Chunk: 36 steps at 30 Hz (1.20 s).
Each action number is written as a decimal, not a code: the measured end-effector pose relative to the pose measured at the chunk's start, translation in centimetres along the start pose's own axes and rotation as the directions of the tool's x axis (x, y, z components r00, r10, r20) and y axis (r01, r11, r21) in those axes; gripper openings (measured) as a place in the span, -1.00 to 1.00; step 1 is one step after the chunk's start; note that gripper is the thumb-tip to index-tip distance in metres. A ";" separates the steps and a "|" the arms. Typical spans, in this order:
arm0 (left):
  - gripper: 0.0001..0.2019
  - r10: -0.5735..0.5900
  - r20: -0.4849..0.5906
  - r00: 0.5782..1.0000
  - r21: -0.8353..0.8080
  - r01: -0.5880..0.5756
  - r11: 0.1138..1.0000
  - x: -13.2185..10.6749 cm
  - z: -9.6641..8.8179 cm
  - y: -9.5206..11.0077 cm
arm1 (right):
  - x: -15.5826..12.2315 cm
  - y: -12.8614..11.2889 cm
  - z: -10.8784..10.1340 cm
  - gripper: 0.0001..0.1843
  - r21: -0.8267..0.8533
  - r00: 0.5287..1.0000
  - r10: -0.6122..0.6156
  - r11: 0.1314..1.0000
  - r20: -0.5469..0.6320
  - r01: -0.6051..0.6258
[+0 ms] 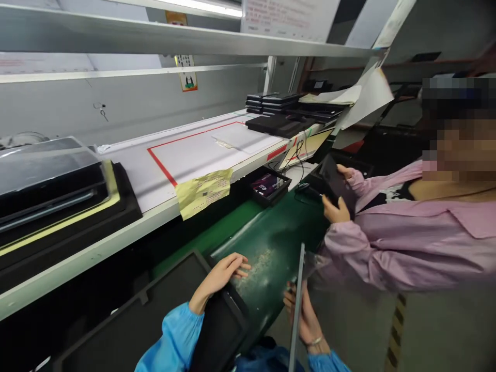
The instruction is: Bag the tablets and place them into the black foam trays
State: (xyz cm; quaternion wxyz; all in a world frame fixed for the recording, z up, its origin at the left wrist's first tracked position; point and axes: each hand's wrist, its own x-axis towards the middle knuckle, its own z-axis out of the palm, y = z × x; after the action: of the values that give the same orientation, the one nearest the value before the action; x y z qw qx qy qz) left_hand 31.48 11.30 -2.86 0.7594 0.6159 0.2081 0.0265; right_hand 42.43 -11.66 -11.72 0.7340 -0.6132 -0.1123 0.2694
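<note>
My left hand (227,273) lies on the far edge of a black tray (217,325) at the near end of the green belt (271,243), fingers stretched out and flat. My right hand (306,315) grips a thin grey panel (297,294) held upright on its edge, seen edge-on beside the belt. Both my sleeves are blue.
A co-worker in a pink coat stands at the right, holding a dark flat device (337,183) in both hands. A white shelf (194,150) with a red outline and a yellow sheet (203,191) runs along the left. Black trays (58,201) are stacked at left, more devices (279,103) at the back.
</note>
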 end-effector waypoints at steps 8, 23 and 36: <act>-0.14 0.251 -0.562 0.788 -0.076 -0.351 0.933 -13.0 -0.9 1.4 | -0.4 -3.0 10.1 -0.44 -0.100 0.996 -0.036 0.994 0.085 0.045; -0.53 0.486 -0.762 0.428 0.116 -0.648 0.752 -22.8 -3.6 -3.9 | -4.3 -8.3 17.3 -0.76 0.219 0.294 -0.474 0.762 0.830 0.609; -0.72 0.954 -0.220 0.204 0.447 -0.848 0.284 -21.3 -3.8 -3.1 | -4.8 -8.7 15.5 -0.60 0.225 0.204 -0.508 0.659 0.837 0.718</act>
State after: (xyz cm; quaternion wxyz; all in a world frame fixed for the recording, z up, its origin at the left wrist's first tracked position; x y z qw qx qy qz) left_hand 10.02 7.71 -0.35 0.4485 0.6757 -0.0237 0.5846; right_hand 33.05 -2.11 0.85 0.5505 -0.3736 -0.7188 0.2019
